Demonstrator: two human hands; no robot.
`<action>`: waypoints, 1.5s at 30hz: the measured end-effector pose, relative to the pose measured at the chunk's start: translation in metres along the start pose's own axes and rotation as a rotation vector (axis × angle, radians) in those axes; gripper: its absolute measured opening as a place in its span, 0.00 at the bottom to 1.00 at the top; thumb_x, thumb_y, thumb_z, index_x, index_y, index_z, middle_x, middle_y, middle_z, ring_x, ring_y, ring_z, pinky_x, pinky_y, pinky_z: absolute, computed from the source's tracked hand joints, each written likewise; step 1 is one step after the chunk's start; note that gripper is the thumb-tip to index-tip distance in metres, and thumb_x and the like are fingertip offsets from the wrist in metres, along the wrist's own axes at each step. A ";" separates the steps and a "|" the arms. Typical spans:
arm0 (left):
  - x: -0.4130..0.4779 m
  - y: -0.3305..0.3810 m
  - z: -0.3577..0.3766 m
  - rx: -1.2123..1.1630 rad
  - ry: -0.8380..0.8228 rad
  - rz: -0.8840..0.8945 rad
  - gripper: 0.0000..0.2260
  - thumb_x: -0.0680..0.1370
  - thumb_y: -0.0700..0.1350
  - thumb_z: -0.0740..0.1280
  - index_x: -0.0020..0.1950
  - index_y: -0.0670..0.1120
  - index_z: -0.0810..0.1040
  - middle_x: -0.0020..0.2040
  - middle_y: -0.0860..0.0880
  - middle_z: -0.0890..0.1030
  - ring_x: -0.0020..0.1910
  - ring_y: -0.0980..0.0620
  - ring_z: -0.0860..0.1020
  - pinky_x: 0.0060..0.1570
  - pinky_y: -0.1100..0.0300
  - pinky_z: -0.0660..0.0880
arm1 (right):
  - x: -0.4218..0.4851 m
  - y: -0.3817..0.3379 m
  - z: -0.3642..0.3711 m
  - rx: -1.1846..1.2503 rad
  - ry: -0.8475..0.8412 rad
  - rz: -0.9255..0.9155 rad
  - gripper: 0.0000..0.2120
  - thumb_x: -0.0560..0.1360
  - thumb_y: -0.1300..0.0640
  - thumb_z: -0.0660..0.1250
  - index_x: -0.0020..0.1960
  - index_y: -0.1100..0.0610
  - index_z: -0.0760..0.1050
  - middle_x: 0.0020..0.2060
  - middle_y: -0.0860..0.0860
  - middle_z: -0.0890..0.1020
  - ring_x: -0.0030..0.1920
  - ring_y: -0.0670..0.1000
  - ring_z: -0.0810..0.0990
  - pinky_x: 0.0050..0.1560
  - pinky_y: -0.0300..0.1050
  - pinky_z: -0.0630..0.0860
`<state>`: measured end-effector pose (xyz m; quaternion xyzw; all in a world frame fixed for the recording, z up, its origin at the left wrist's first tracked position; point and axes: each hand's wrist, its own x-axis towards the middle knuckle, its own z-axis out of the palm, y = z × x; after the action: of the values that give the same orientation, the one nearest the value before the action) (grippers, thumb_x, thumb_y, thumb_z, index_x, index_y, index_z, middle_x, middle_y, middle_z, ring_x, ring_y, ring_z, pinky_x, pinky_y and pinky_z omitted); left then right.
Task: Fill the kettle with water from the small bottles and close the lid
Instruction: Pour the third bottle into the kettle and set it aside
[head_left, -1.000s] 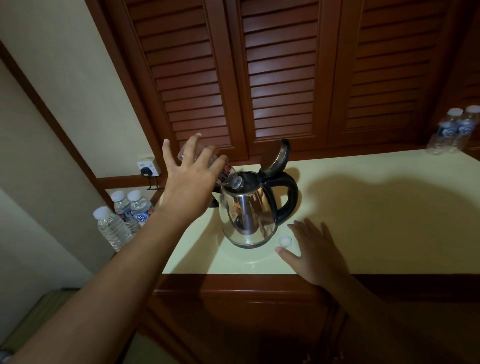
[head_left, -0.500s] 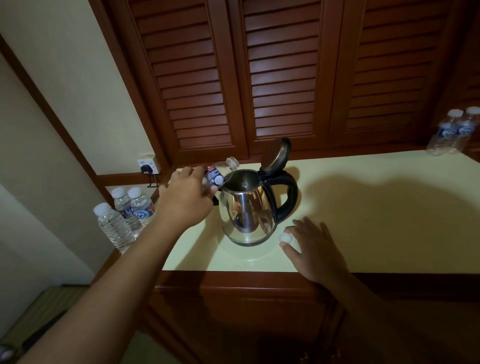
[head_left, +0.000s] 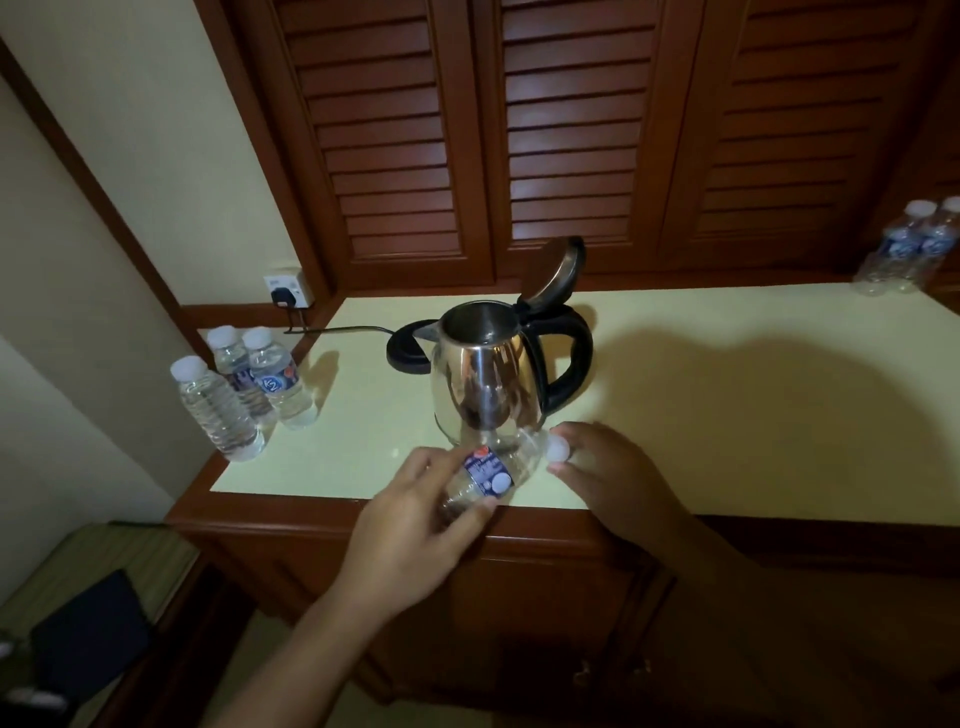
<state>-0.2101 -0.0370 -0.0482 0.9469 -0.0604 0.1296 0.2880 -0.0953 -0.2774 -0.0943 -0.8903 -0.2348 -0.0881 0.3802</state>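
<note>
A steel kettle (head_left: 485, 382) with a black handle stands on the pale countertop (head_left: 727, 415), its lid (head_left: 556, 273) tipped up and open. In front of the kettle my left hand (head_left: 415, 525) grips an empty clear bottle (head_left: 488, 475) with a blue label, held tilted with its neck toward the right. My right hand (head_left: 618, 475) pinches the white cap (head_left: 560, 449) right at the bottle's mouth. Three full capped bottles (head_left: 244, 389) stand at the counter's left end.
Two more bottles (head_left: 906, 249) stand at the far right back corner. The kettle's black base (head_left: 408, 348) and its cord run to a wall socket (head_left: 288, 288) at the left. Louvred wooden doors rise behind the counter. A dark flat object (head_left: 88, 639) lies lower left.
My left hand has brought the bottle down from the kettle's mouth to the counter's front edge. My right hand picked up the cap and moved it to the bottle's neck.
</note>
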 end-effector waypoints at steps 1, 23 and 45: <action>-0.001 0.000 0.002 0.018 -0.012 -0.007 0.29 0.77 0.69 0.62 0.76 0.60 0.72 0.61 0.63 0.73 0.55 0.59 0.79 0.52 0.58 0.80 | -0.003 -0.005 -0.002 0.046 0.005 0.038 0.13 0.78 0.53 0.70 0.62 0.49 0.77 0.54 0.40 0.79 0.54 0.41 0.75 0.59 0.41 0.68; 0.027 0.034 -0.003 -1.088 -0.370 -0.346 0.22 0.67 0.53 0.75 0.54 0.39 0.86 0.32 0.32 0.79 0.22 0.46 0.73 0.24 0.62 0.65 | -0.028 -0.063 -0.105 0.254 -0.110 0.055 0.12 0.75 0.50 0.72 0.57 0.40 0.83 0.53 0.29 0.82 0.58 0.31 0.78 0.57 0.22 0.66; 0.204 0.205 0.141 -1.575 -1.244 -0.448 0.24 0.80 0.54 0.62 0.64 0.34 0.76 0.41 0.39 0.83 0.25 0.49 0.82 0.19 0.65 0.70 | 0.032 0.099 -0.267 -0.020 0.249 0.006 0.29 0.82 0.41 0.54 0.31 0.60 0.72 0.23 0.51 0.74 0.25 0.51 0.72 0.29 0.45 0.70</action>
<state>-0.0237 -0.2937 0.0044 0.3783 -0.0886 -0.5168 0.7628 -0.0131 -0.5175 0.0395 -0.8769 -0.1825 -0.1991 0.3977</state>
